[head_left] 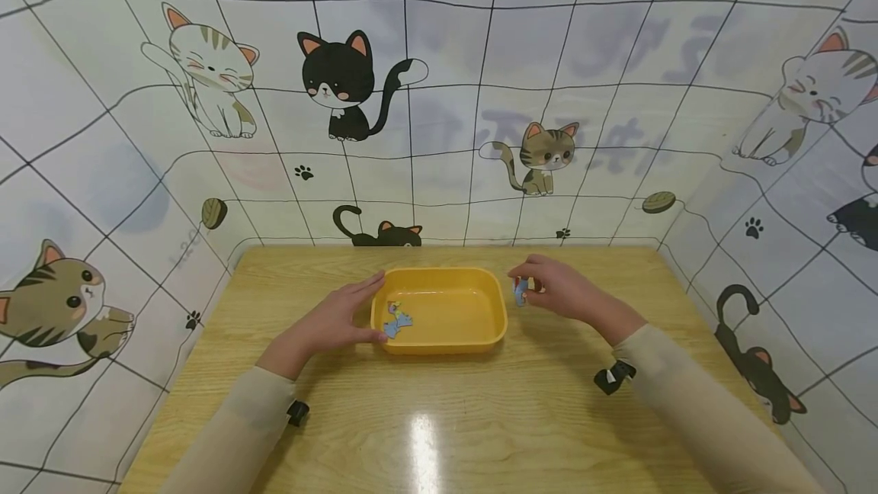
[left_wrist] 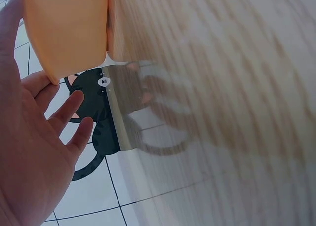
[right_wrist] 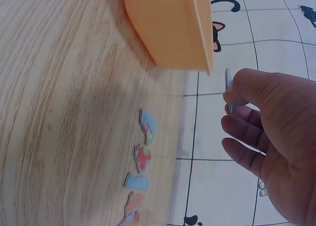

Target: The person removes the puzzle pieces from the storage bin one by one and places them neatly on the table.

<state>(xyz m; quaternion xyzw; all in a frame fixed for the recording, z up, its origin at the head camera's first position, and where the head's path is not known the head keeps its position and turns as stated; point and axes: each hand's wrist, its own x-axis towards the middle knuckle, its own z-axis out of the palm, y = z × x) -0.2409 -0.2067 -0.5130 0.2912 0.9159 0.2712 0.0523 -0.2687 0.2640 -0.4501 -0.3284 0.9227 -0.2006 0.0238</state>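
Observation:
A yellow tray (head_left: 456,311) sits on the table, with several small printed puzzle pieces (head_left: 396,320) in its left part. My left hand (head_left: 336,319) grips the tray's left end, thumb at the near corner and index finger at the far one. In the left wrist view its other fingers (left_wrist: 66,112) are spread loosely beside the tray. Just off the tray's right side, my right hand (head_left: 569,292) pinches a thin bluish puzzle piece (head_left: 520,292) between thumb and fingers. The right wrist view shows that piece nearly edge-on.
In the right wrist view several puzzle pieces lie in a row on the table: a blue one (right_wrist: 148,125), a red one (right_wrist: 142,159), a light blue one (right_wrist: 136,181) and orange ones (right_wrist: 132,206). Cat-printed sheeting (head_left: 446,120) rises behind the wooden table (head_left: 480,418) and at both sides.

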